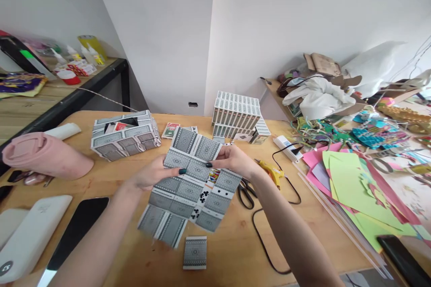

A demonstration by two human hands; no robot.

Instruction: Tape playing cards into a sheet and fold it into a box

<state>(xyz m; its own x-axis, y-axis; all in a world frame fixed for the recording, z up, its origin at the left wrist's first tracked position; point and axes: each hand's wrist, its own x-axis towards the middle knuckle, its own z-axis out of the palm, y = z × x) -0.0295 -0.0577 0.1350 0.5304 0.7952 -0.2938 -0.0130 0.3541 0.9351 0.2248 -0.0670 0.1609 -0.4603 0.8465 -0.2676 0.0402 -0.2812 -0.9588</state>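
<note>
1 loose card piece (195,252) on the tabletop (232,244), 6 o'clock of the card sheet (183,188). Sheet sits between both hands, bulk toward 6 o'clock from them: left hand (153,173) pinching it at 10, right hand (235,160) at 2. Scissors (252,202) at 3, yellow glue gun (274,174) beyond. Farther: card-covered box (126,143) at 10, card block (235,114) at 1.

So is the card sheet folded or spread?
Spread, mostly: several rows of card backs show at once on the card sheet, its lower part reaching well below the left hand and right hand.
</note>
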